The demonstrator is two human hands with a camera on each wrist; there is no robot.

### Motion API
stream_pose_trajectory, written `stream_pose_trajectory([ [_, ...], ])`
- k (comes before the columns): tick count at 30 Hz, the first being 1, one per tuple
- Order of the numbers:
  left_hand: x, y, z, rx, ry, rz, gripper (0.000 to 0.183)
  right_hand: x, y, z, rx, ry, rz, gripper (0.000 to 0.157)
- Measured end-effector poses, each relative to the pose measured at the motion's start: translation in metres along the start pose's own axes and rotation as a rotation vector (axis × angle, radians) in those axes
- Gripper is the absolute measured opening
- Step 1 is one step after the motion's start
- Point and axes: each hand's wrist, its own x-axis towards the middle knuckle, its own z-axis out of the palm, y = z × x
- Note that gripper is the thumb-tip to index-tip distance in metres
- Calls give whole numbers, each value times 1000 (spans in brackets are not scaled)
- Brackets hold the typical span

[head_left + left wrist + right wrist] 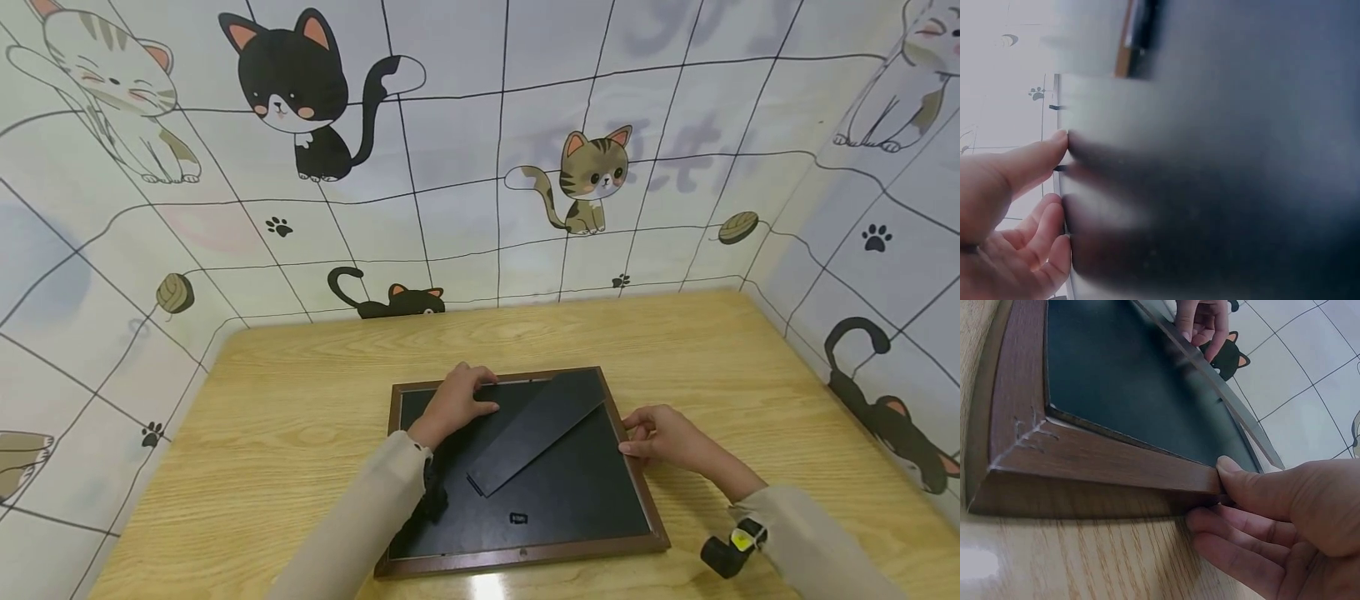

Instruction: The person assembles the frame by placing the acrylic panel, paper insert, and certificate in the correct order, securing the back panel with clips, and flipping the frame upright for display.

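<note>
A brown picture frame (522, 551) lies face down on the table, its black backing board (592, 492) uppermost. A black easel leg (536, 429) slants across the board. At the far rail my left hand (457, 404) touches the board's edge, its thumb and fingers apart. In the left wrist view a small dark metal tab (1060, 168) stands between the thumb (1041, 159) and the fingers. My right hand (667, 437) grips the frame's right rail, thumb on top and fingers below, as the right wrist view shows.
The wooden table (300, 400) reaches back to a wall (465, 158) printed with cartoon cats. A small black hanger (518, 518) sits on the backing near the close rail. A black wrist camera (726, 554) hangs beside the right sleeve.
</note>
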Motion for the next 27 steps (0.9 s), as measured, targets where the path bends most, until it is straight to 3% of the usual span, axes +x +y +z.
stream_pose_trajectory([
  [9,4,-1,0,-31,-9,42,32,0,-1,1,16,-12,5,44],
  [16,3,5,-1,122,-23,106,32,0,-1,0,1,-10,-4,43],
  [27,2,21,-3,359,-79,50,31,1,-2,-1,-17,-22,-29,38],
])
